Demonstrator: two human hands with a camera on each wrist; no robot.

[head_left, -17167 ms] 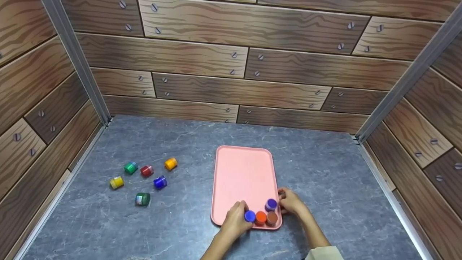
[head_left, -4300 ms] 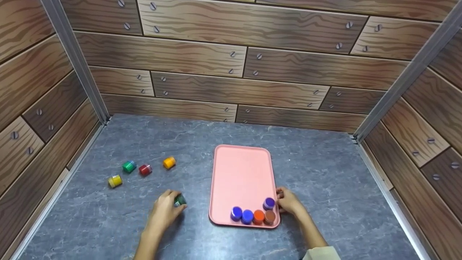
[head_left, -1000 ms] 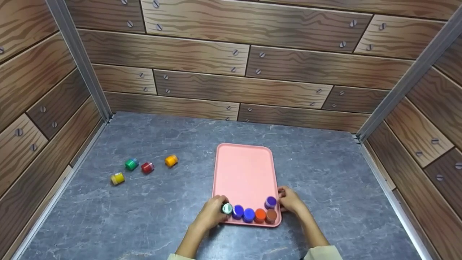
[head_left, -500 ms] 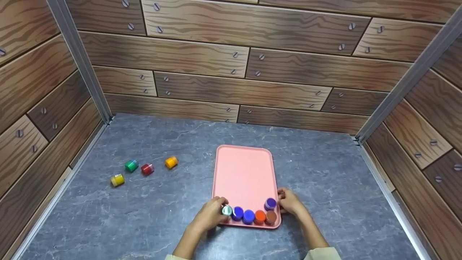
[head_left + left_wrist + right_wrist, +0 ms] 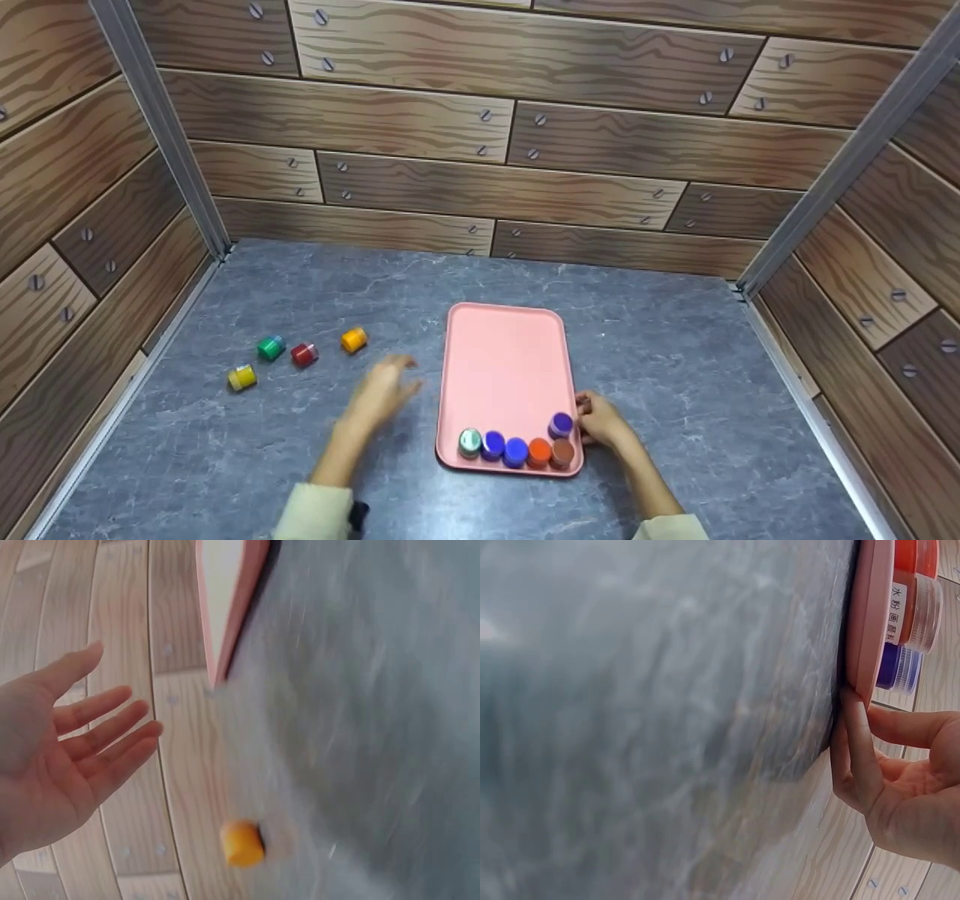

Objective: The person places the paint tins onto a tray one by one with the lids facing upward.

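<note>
Two bare hands: left hand [image 5: 380, 390] released and empty, fingers apart over grey marbled tabletop [image 5: 660, 322]; right hand [image 5: 601, 420] pinching right rim of pink rectangular tray [image 5: 506, 360]. Tray probably light, stiff, best held by rim. Inside, next to right hand: purple cylindrical plastic jar [image 5: 561, 425]; then leftward along near edge, brown jar [image 5: 562, 454], orange-red jar [image 5: 538, 454], blue jar [image 5: 515, 453], darker blue jar [image 5: 493, 446], pale-green-topped jar [image 5: 469, 444]. Jars likely light, smooth, slippery; grip round sides. Beyond left hand, tipped: orange jar [image 5: 354, 340], red jar [image 5: 304, 355], green jar [image 5: 271, 348], yellow jar [image 5: 242, 378].
</note>
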